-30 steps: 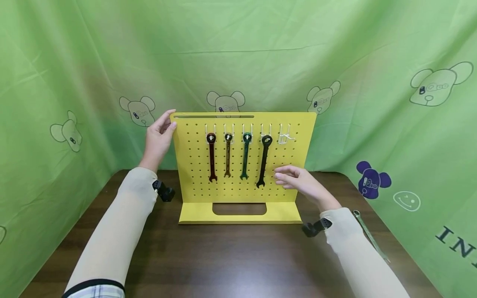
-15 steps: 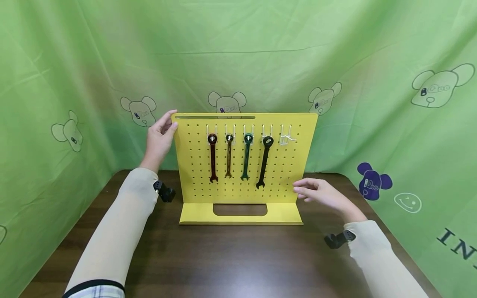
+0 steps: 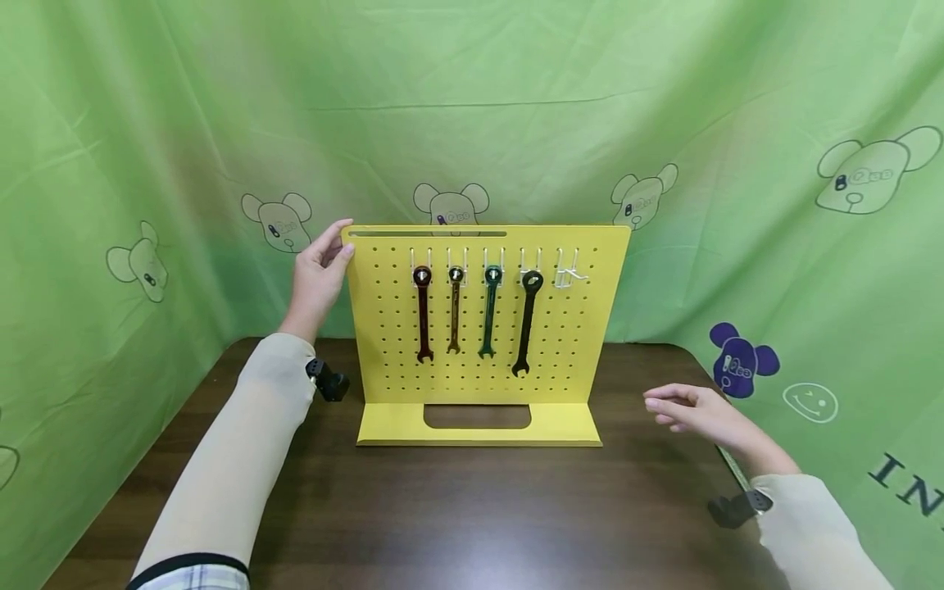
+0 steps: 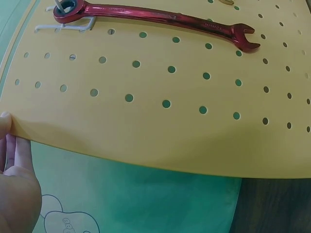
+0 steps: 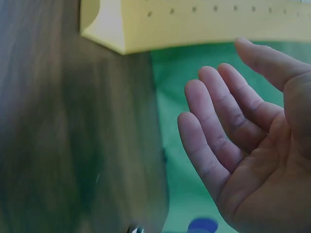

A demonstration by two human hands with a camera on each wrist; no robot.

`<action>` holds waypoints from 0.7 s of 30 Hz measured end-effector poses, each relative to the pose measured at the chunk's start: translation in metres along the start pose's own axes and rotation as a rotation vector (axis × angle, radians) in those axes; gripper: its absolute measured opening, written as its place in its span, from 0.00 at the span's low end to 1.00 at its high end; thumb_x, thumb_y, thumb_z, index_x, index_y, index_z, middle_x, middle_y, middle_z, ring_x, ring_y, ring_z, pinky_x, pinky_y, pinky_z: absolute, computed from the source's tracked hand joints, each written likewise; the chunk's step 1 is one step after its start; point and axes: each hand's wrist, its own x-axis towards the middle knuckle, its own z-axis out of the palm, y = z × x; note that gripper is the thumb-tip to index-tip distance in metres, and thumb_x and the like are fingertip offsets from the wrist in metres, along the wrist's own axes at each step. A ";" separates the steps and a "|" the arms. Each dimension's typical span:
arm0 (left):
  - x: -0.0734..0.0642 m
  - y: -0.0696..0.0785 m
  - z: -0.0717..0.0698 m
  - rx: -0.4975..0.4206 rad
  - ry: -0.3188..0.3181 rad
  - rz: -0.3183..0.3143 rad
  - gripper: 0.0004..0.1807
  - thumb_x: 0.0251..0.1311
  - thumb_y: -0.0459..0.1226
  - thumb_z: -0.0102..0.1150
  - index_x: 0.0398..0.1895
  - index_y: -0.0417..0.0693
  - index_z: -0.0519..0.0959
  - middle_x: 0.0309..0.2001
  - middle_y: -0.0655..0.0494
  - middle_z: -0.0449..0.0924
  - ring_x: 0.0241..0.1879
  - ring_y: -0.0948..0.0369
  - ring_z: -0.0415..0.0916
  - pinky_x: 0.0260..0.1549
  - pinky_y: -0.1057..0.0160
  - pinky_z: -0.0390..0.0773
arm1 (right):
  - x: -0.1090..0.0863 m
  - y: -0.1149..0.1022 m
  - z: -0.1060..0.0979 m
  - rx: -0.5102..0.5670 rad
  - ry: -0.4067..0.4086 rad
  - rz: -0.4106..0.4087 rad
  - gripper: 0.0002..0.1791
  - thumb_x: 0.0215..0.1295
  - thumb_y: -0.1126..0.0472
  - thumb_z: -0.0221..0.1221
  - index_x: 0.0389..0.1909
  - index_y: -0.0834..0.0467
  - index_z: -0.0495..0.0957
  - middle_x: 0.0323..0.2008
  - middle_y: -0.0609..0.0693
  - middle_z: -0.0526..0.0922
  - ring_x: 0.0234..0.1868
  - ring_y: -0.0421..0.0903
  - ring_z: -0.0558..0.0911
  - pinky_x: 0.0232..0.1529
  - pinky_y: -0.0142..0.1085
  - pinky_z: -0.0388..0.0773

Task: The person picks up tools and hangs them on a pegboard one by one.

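Observation:
My left hand [image 3: 319, 274] grips the upper left corner of a yellow pegboard [image 3: 472, 385], thumb in front and fingers behind the edge. On its white hooks hang a red combination wrench [image 3: 424, 321], a small brownish one [image 3: 455, 318], a green wrench [image 3: 490, 321] and a black wrench [image 3: 527, 319], which hangs aslant. The rightmost hook [image 3: 566, 274] bears nothing. In the left wrist view the red wrench [image 4: 165, 15] shows large. My right hand [image 3: 696, 412] hovers right of the board, palm bare and fingers loosely bent. A greenish wrench [image 3: 732, 467] lies mostly hidden behind my right wrist.
The pegboard stands on a folded base with a cut-out slot on a dark wooden table [image 3: 472, 508]. Green curtains [image 3: 472, 98] printed with mouse heads close in the back and both sides. A black wrist camera [image 3: 328, 381] sits on my left wrist.
My right hand has moved away from the board, rightward and toward me, over the wrench on the right side of the table. My left hand keeps its grip on the corner.

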 end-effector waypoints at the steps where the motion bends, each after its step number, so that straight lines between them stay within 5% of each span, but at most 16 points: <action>1: 0.000 0.000 0.000 -0.002 -0.001 0.000 0.21 0.73 0.34 0.56 0.66 0.56 0.77 0.52 0.50 0.76 0.50 0.61 0.73 0.52 0.65 0.75 | -0.003 0.005 -0.002 0.011 0.007 0.007 0.27 0.75 0.54 0.57 0.63 0.72 0.71 0.52 0.65 0.82 0.43 0.39 0.84 0.45 0.39 0.83; 14: 0.001 -0.001 0.001 -0.009 0.002 -0.006 0.21 0.73 0.34 0.55 0.66 0.56 0.77 0.53 0.48 0.77 0.50 0.60 0.74 0.52 0.66 0.75 | -0.034 0.068 -0.029 -0.002 0.074 0.128 0.31 0.76 0.56 0.55 0.62 0.80 0.65 0.48 0.64 0.83 0.40 0.37 0.83 0.41 0.36 0.83; 21: 0.000 -0.001 0.001 -0.023 0.002 -0.009 0.21 0.73 0.34 0.55 0.66 0.57 0.77 0.53 0.48 0.79 0.48 0.61 0.74 0.48 0.67 0.76 | -0.043 0.092 -0.039 0.005 0.092 0.209 0.31 0.76 0.54 0.55 0.61 0.80 0.66 0.38 0.51 0.84 0.35 0.38 0.81 0.39 0.34 0.82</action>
